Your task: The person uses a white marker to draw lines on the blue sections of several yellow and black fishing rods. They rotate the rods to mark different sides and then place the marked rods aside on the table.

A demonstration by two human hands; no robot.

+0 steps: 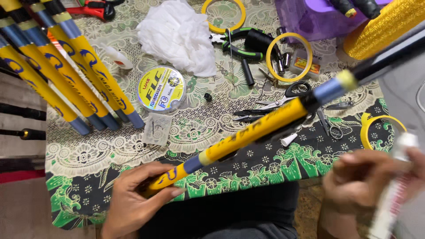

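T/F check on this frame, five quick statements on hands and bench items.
1. The left hand grips the butt end of a yellow and blue rod section. True.
2. The right hand is empty. False: it holds a white tube, blurred.
3. The round line spool lies on the patterned cloth. True.
4. The scissors sit left of the spool. False: they lie to its right.
5. The other rod sections are bundled at the right. False: they lie at the upper left.
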